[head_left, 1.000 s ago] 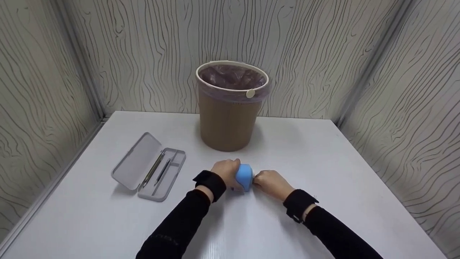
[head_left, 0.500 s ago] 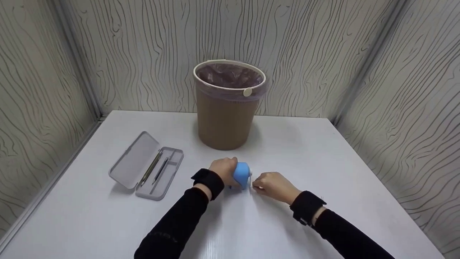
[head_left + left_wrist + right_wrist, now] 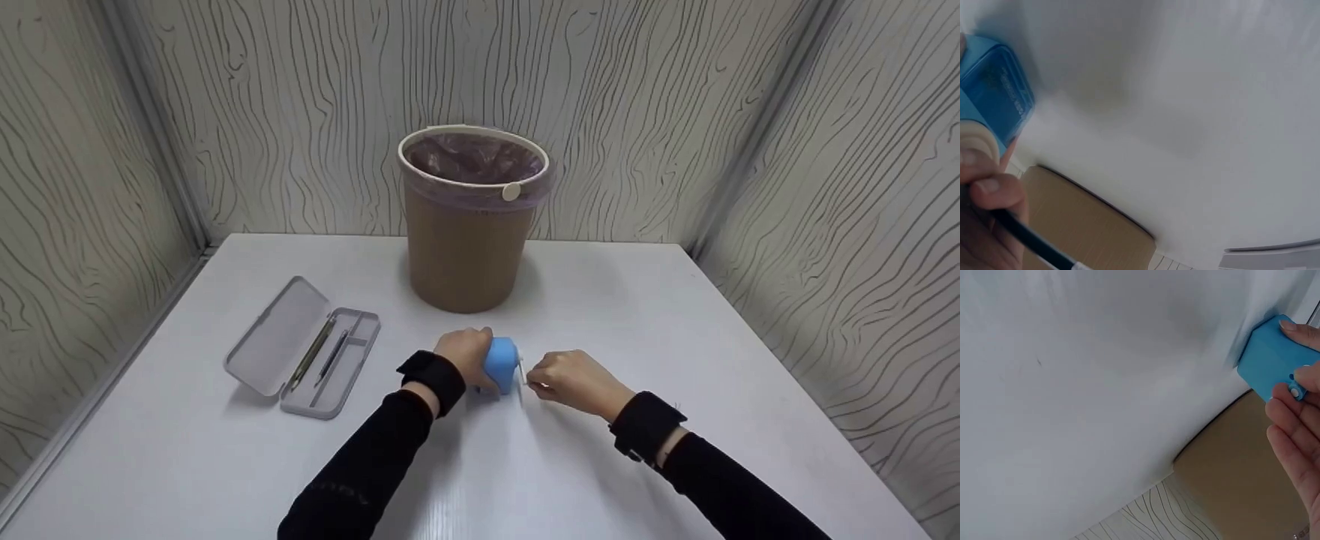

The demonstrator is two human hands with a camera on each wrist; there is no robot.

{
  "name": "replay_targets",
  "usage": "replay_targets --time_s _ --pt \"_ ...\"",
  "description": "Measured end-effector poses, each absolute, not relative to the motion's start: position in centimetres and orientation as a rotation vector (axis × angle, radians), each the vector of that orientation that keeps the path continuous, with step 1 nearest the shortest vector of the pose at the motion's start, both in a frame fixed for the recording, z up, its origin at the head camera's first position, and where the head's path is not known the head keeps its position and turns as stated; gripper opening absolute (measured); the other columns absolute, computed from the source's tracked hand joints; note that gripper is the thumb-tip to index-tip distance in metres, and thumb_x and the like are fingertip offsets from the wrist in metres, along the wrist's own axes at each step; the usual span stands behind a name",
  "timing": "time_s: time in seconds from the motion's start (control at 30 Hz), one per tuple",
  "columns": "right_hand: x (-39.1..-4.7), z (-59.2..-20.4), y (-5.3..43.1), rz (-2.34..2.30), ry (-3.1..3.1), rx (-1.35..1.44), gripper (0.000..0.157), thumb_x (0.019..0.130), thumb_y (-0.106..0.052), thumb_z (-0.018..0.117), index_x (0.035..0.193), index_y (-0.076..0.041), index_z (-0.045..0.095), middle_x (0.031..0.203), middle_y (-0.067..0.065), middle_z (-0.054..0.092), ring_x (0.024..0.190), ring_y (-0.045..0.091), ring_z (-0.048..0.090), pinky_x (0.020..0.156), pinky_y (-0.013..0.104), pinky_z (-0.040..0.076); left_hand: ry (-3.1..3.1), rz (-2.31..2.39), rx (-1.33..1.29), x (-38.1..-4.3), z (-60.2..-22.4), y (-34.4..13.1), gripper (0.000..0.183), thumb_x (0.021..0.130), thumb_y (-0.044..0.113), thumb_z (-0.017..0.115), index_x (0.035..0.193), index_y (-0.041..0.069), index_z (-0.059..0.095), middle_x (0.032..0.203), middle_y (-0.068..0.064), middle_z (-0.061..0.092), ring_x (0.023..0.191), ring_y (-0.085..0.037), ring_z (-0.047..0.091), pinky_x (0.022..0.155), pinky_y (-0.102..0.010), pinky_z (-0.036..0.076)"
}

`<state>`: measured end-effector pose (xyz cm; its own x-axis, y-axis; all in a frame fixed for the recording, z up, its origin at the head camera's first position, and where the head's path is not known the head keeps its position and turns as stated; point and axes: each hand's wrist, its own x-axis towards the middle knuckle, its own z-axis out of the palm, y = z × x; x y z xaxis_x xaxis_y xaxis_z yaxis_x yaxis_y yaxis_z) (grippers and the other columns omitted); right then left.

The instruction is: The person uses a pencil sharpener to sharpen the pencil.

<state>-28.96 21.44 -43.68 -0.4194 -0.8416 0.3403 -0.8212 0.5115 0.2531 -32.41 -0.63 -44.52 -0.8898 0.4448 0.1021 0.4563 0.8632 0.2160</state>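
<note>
Your left hand [image 3: 464,355] grips a boxy blue plastic sharpener [image 3: 501,364]; your right hand [image 3: 574,379] pinches its thin, pale crank [image 3: 523,372]. Beyond both: round brown bin [image 3: 461,259], purple plastic liner [image 3: 480,155].

Blue sharpener [image 3: 502,362] — smooth plastic.

Pale wood-grain walls [image 3: 315,112] behind, beside white table [image 3: 645,322].

The white table [image 3: 637,322] carries a brown bin [image 3: 461,255] — and an open grey case [image 3: 274,337].
</note>
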Motion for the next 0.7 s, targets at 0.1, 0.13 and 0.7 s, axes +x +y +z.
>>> replay_targets --time_s 0.1,0.13,0.7 --pt "-29.1 -43.6 21.4 -0.081 -2.314 1.37 0.019 0.078 -0.005 0.082 0.071 -0.014 0.067 0.069 -0.005 0.072 0.063 0.008 0.064 0.057 0.02 0.052 -2.993 -0.372 -0.716 -32.5 -44.6 -0.7 0.075 0.064 0.045 0.097 0.117 0.004 0.064 0.11 -0.012 0.077 0.099 -0.026 0.075 0.088 -0.038 0.062" --pt "-29.1 -43.6 21.4 -0.085 -2.307 1.371 0.02 0.078 -0.004 0.082 0.071 -0.014 0.067 0.069 -0.005 0.072 0.063 0.008 0.064 0.056 0.019 0.052 -3.001 -0.376 -0.709 -32.4 -44.6 -0.7 0.075 0.064 0.045 0.097 0.117 0.004 0.064 0.11 -0.012 0.077 0.099 -0.026 0.075 0.089 -0.038 0.062" --pt "-29.6 -42.5 21.5 -0.159 -2.183 1.345 0.019 0.078 -0.007 0.082 0.07 -0.013 0.066 0.065 -0.006 0.069 0.061 0.008 0.061 0.053 0.02 0.05 -3.033 -0.347 -0.708 -32.5 -44.3 -0.4 0.075 0.064 0.045 0.097 0.118 0.005 0.064 0.11 -0.011 0.077 0.1 -0.025 0.075 0.089 -0.038 0.062"
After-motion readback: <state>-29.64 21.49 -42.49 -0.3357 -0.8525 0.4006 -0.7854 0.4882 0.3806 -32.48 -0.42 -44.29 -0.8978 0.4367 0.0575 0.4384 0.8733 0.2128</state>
